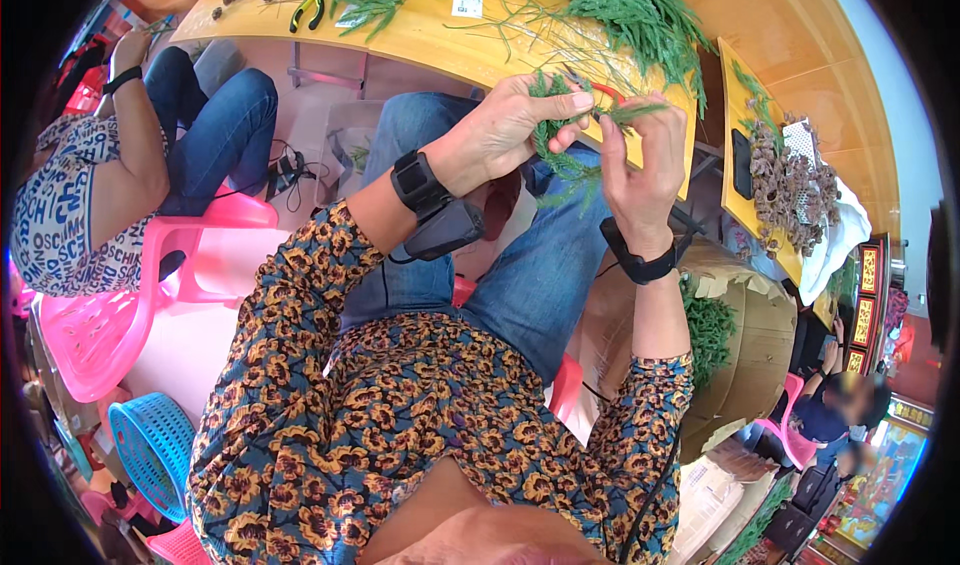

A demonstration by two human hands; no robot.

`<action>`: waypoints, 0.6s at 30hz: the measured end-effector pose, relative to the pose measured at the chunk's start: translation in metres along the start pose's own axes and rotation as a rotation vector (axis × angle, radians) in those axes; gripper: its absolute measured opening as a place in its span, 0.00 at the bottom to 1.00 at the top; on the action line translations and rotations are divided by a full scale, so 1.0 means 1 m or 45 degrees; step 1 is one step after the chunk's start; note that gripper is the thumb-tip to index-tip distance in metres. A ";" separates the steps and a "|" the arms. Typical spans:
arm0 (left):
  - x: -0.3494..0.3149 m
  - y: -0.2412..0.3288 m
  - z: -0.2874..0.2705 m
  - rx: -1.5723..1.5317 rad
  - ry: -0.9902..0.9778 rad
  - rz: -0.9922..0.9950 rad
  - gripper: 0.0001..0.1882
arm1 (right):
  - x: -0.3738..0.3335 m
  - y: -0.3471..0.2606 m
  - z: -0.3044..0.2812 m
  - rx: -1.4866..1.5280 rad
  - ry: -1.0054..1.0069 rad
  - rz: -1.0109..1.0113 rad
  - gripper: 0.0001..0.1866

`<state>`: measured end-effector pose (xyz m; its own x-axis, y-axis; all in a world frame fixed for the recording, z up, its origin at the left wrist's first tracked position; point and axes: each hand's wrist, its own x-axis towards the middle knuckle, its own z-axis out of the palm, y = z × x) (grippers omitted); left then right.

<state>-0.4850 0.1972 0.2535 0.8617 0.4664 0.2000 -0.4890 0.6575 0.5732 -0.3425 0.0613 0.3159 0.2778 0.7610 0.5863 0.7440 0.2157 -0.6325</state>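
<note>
My left hand [505,130] pinches a green pine sprig [568,168] between thumb and fingers, above my lap at the table's near edge. Facing it, my right hand [645,175] has thumb and fingers closed on the right end of the same greenery, whose needles stick out between the two hands. Red-handled pliers [608,92] show just behind the fingertips; whether they lie on the table or touch my right hand, I cannot tell.
The yellow table [420,40] bears piles of pine branches [640,25], loose stems and yellow-black pliers [308,12]. Pine cones [790,185] and a phone [741,163] rest on a right-hand table. A cardboard box [745,365] stands beside me; a co-worker sits left on a pink chair [110,315].
</note>
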 end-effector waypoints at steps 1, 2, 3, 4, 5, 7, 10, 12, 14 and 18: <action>0.000 0.003 0.001 0.023 -0.018 0.013 0.09 | 0.001 -0.001 -0.001 -0.128 0.000 -0.125 0.06; 0.000 0.006 0.003 0.046 -0.035 0.026 0.09 | 0.002 -0.001 -0.003 -0.255 0.001 -0.252 0.06; -0.001 0.008 0.004 0.069 -0.053 0.040 0.09 | 0.002 -0.003 -0.003 -0.255 -0.003 -0.255 0.06; 0.000 0.009 0.005 0.065 -0.055 0.044 0.09 | 0.002 -0.009 -0.003 0.176 -0.044 0.051 0.06; 0.000 0.010 0.005 0.051 -0.057 0.045 0.09 | 0.002 -0.015 -0.002 0.606 -0.085 0.360 0.07; 0.000 0.013 0.004 0.022 -0.056 0.047 0.09 | 0.003 -0.017 -0.004 1.030 -0.132 0.674 0.08; 0.002 0.015 0.006 -0.009 -0.129 -0.015 0.09 | 0.003 0.000 -0.009 1.521 -0.275 0.949 0.16; 0.002 0.016 0.003 -0.027 -0.157 -0.048 0.09 | -0.001 0.008 -0.007 1.545 -0.339 0.916 0.18; 0.001 0.021 -0.001 0.053 -0.224 -0.057 0.09 | -0.004 0.011 -0.003 1.601 -0.463 0.840 0.21; -0.004 0.029 -0.002 0.125 -0.300 -0.070 0.08 | -0.005 0.006 -0.005 1.515 -0.575 0.978 0.22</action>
<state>-0.5029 0.2155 0.2679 0.9000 0.2735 0.3395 -0.4351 0.6120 0.6604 -0.3364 0.0554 0.3120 -0.0105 0.9906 -0.1363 -0.4765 -0.1248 -0.8703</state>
